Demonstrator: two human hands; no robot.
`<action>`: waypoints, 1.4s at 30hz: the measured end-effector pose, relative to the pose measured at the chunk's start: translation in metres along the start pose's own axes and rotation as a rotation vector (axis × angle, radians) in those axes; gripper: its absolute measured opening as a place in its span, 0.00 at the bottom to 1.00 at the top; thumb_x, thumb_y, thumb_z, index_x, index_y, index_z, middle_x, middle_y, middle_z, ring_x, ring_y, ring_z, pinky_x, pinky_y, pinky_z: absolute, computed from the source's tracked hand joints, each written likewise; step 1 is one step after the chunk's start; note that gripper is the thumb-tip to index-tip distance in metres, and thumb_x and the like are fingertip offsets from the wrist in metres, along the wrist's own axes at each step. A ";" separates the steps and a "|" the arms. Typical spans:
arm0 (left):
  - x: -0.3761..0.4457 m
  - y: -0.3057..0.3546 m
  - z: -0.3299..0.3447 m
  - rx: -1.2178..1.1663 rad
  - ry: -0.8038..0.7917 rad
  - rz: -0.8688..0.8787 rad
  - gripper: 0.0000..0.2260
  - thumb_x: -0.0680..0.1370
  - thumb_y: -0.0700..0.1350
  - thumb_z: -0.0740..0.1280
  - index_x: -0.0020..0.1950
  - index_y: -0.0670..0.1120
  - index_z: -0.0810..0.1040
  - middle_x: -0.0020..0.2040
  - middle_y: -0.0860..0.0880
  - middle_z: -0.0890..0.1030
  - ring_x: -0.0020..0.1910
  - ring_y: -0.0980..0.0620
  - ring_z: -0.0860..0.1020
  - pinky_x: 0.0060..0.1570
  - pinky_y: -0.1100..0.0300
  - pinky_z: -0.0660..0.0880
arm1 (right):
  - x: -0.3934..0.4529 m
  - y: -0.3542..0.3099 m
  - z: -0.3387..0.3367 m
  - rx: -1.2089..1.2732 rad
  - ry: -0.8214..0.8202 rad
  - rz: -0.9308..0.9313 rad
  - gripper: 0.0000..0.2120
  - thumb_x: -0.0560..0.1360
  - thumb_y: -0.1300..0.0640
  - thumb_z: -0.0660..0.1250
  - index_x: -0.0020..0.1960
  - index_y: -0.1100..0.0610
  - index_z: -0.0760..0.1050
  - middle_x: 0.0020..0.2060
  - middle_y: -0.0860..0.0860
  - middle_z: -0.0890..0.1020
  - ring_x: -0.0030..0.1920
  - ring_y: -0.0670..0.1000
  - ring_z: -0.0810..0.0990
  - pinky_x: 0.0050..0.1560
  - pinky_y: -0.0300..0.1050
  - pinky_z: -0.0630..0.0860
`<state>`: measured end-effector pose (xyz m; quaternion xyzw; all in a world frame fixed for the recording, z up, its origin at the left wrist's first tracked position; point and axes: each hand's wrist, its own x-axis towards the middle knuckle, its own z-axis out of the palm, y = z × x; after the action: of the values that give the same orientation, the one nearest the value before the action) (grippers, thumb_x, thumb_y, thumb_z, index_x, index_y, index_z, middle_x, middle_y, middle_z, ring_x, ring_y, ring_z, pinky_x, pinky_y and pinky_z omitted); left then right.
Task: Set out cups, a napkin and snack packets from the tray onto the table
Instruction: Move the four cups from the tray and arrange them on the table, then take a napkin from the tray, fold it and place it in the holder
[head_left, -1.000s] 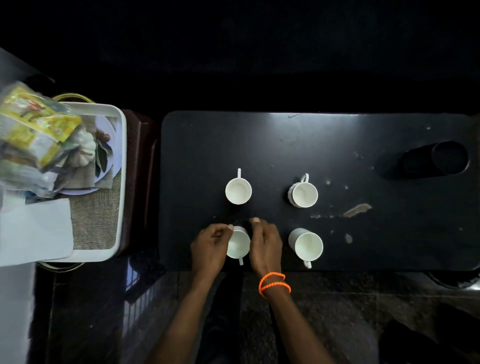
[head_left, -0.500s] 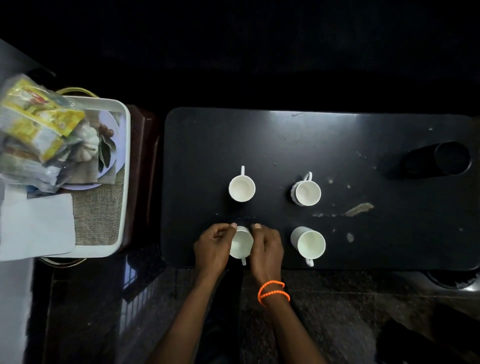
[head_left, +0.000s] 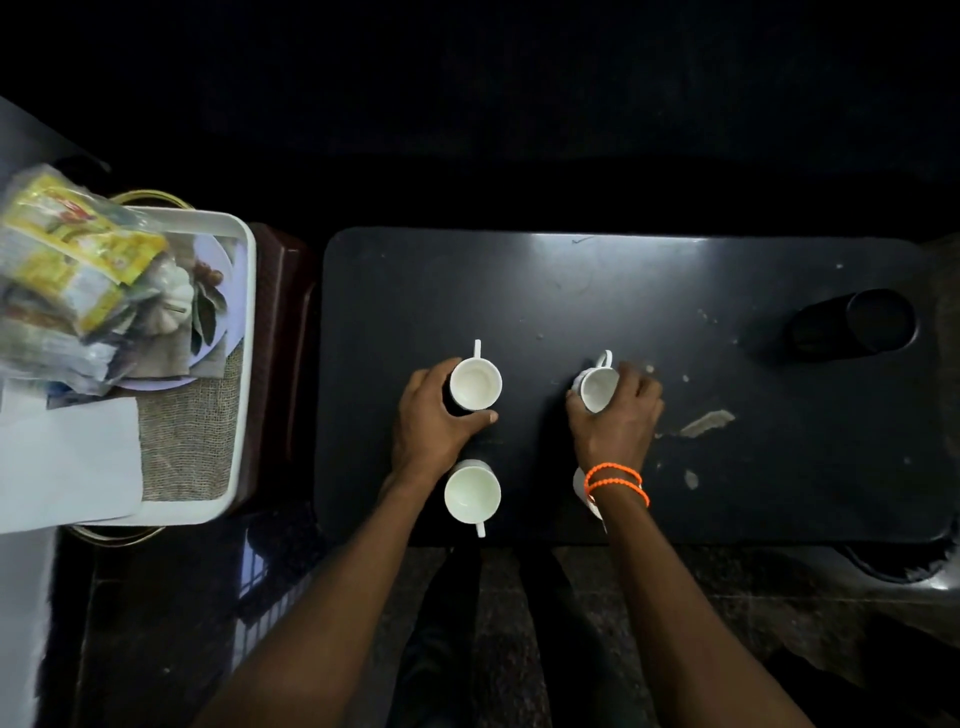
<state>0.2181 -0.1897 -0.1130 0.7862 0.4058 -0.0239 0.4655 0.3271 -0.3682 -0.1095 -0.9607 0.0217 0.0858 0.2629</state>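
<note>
Black table (head_left: 649, 291) — four white cups (head_left: 471, 492)

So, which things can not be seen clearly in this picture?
- Near-right white ceramic cup: head view, mostly hidden under the right hand's wrist.
- Yellow snack packets: print blurred, pile cut by the left edge.
- White paper napkin: cut by the left edge.

Both forearms are bare from the bottom edge of the view up to the hands, with no sleeve showing on either. The left hand (head_left: 434, 415) wears nothing: no ring, watch or band that I can make out. On the wrist of the right hand (head_left: 615, 415) sit two thin bright orange bracelets (head_left: 615, 480), looking like strings of small beads, lying close together and curving across the wrist.
</note>
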 end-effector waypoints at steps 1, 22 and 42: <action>0.001 0.000 0.001 0.008 0.017 0.003 0.34 0.61 0.50 0.85 0.66 0.56 0.79 0.59 0.52 0.79 0.58 0.51 0.81 0.60 0.52 0.79 | 0.002 0.003 0.001 0.010 0.004 -0.005 0.25 0.69 0.53 0.77 0.61 0.63 0.75 0.56 0.63 0.76 0.55 0.67 0.75 0.55 0.53 0.73; -0.026 -0.034 -0.098 -0.200 0.438 -0.111 0.36 0.65 0.48 0.83 0.72 0.49 0.77 0.65 0.50 0.79 0.61 0.53 0.79 0.57 0.48 0.82 | -0.089 -0.146 0.034 0.002 -0.133 -0.711 0.28 0.72 0.50 0.75 0.68 0.60 0.76 0.62 0.61 0.78 0.62 0.63 0.76 0.63 0.57 0.70; -0.056 -0.204 -0.281 -0.860 1.185 -0.799 0.19 0.68 0.58 0.80 0.48 0.44 0.84 0.47 0.45 0.87 0.47 0.43 0.86 0.48 0.46 0.85 | -0.241 -0.368 0.210 -0.205 -0.677 -1.300 0.23 0.79 0.52 0.62 0.73 0.57 0.71 0.59 0.58 0.81 0.59 0.62 0.79 0.60 0.54 0.69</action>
<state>-0.0498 0.0350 -0.0766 0.2191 0.8056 0.3876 0.3909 0.0896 0.0549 -0.0601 -0.7204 -0.6422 0.2061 0.1618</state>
